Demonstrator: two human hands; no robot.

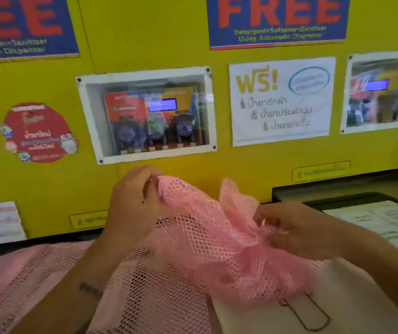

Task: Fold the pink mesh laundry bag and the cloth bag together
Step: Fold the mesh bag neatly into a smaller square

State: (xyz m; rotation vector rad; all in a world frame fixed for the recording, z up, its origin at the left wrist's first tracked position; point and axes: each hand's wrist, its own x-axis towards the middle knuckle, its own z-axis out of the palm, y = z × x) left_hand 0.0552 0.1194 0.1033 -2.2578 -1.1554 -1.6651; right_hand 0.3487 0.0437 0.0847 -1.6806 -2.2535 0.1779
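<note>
The pink mesh laundry bag [200, 239] lies spread across the surface in front of me, with its far end lifted off it. My left hand [133, 203] pinches a raised corner of the mesh at the upper left. My right hand [294, 230] grips a bunched part of the mesh at the right. The cream cloth bag [352, 302] lies flat at the lower right, partly under the mesh, its handle loop showing. Both forearms cross the lower part of the view.
A yellow wall panel [145, 49] with posters and a glazed dispenser box [150, 114] stands right behind the surface. At the right is a dark machine top [337, 194] with a white label sheet [385, 220].
</note>
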